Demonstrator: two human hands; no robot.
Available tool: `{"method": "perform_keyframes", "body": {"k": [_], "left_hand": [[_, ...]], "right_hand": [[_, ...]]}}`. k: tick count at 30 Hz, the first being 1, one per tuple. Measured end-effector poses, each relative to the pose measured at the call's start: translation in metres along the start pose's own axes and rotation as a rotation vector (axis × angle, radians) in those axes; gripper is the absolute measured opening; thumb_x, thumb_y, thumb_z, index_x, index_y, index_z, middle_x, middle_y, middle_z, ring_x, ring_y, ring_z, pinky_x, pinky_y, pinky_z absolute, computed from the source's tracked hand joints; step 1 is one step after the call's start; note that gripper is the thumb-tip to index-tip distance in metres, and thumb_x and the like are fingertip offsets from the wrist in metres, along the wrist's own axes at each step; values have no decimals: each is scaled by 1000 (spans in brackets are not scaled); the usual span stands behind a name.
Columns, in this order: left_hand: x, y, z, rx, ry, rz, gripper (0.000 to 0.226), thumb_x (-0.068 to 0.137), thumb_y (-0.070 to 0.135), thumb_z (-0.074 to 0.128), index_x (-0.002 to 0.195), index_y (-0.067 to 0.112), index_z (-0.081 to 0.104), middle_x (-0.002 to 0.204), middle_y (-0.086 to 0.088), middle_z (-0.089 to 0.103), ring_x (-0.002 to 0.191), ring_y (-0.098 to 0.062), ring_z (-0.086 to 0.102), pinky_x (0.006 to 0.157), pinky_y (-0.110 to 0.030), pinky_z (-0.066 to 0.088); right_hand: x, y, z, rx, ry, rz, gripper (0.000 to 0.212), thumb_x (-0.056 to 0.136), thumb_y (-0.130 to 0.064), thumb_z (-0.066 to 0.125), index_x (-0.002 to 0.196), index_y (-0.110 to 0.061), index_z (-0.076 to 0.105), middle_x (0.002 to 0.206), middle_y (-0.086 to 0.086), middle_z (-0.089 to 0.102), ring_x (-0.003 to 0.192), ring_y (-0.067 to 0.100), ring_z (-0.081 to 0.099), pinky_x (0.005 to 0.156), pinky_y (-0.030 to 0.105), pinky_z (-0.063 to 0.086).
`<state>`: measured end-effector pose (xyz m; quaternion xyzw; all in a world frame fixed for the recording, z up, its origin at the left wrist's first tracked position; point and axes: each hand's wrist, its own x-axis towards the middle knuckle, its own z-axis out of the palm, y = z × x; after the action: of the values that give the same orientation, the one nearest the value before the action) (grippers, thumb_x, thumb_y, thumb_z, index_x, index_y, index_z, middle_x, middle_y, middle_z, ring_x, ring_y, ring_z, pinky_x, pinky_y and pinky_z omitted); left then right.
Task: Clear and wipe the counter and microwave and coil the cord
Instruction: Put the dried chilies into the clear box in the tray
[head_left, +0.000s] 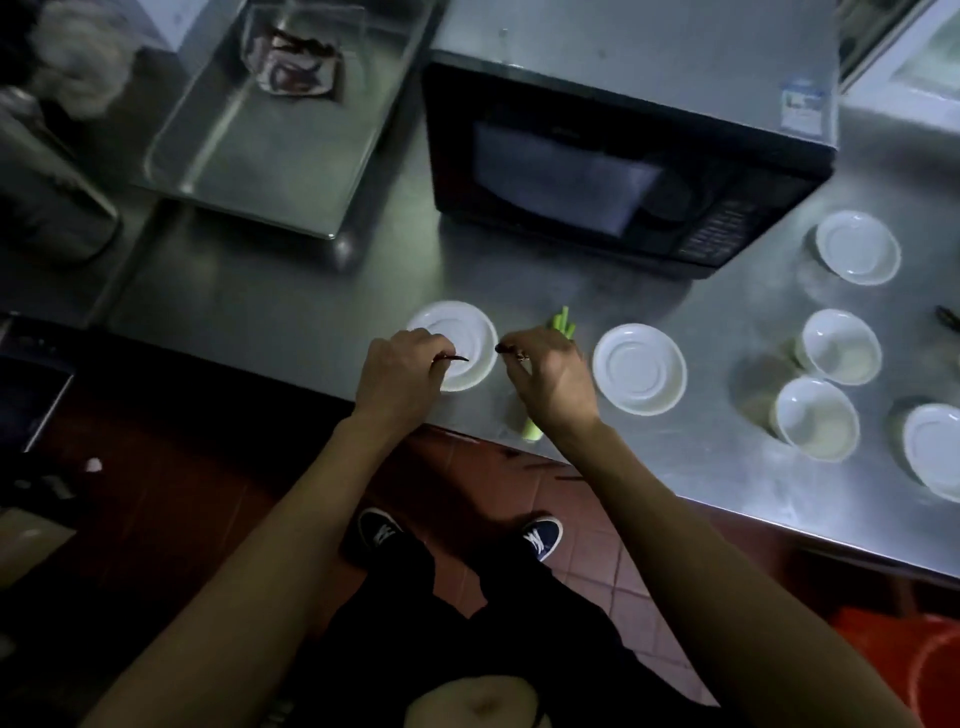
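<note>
Counter (675, 467): brushed stainless steel, flat, dull sheen, square front edge. Microwave (613, 171): black boxy casing with a glossy door window and a keypad at its right, seated at the rear of the counter. No cord can be made out.

Left hand (400, 376): fingers curled, pinching a thin, dark, curved dried chili (453, 357) over a round white saucer (457, 343). Right hand (553, 382): fingers curled, pinching a small dark piece (506, 349); what it is cannot be told. Pale green stalks (562, 321), straight and ribbed, lie on the counter beneath the right hand.

A second white saucer (640, 369) sits just right of the right hand. Smooth, round white bowls (841, 347) stand further right. A rectangular steel tray (280, 119) sits left of the microwave.
</note>
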<state>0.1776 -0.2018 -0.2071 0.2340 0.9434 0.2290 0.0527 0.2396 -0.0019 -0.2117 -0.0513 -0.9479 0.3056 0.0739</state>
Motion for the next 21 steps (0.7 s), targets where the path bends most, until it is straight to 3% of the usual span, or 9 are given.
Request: {"method": "perform_keyframes", "body": {"k": [7, 11, 21], "left_hand": [[-21, -99, -42, -21, 61, -82, 7, 89, 22, 63, 90, 23, 70, 86, 2, 66, 80, -24, 60, 74, -45, 49], [-24, -141, -67, -14, 79, -83, 6, 90, 21, 64, 93, 21, 69, 90, 2, 66, 83, -23, 59, 76, -45, 48], [7, -185, -95, -33, 92, -57, 6, 90, 21, 64, 94, 21, 69, 90, 4, 67, 81, -22, 59, 74, -41, 47]], "right_hand": [[26, -88, 58, -27, -81, -34, 22, 91, -19, 56, 102, -17, 74, 102, 2, 73, 95, 29, 65, 82, 46, 51], [43, -125, 88, -6, -54, -77, 17, 91, -17, 59, 100, -16, 73, 96, 4, 73, 90, 29, 65, 80, 46, 52], [85, -153, 104, 31, 20, -80, 12, 90, -13, 65, 97, -15, 73, 92, 4, 71, 83, 27, 64, 71, 41, 53]]}}
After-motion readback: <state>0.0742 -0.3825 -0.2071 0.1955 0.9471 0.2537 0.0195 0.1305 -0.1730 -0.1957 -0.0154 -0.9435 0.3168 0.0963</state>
